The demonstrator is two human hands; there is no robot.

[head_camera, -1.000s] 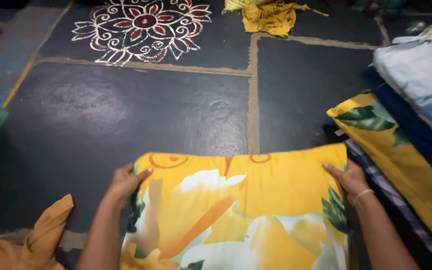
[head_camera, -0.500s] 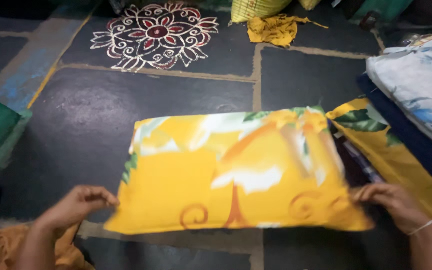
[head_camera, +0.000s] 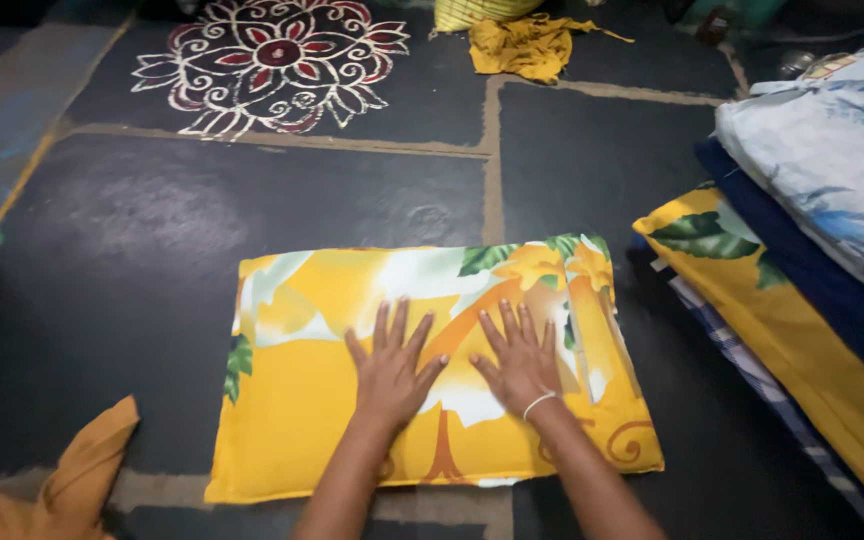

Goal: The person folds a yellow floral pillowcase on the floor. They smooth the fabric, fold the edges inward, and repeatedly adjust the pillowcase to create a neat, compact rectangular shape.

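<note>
Both hands flat | left hand [head_camera: 389, 368], right hand [head_camera: 522, 360] | on folded yellow cloth [head_camera: 292, 400]

Looks like a home, someone working right on the floor; dark stone slabs [head_camera: 252, 215] with pale joints, and a white-and-red floral chalk pattern [head_camera: 272, 55] drawn on them; folded bedding [head_camera: 832, 190] stacked on the right; crumpled yellow cloth [head_camera: 522, 45] at the back, maybe by a sack, too cut off to tell.

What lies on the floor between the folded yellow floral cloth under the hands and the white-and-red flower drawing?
Nothing: in the head view, only bare dark stone floor separates the folded yellow floral cloth from the white-and-red flower drawing.
</note>
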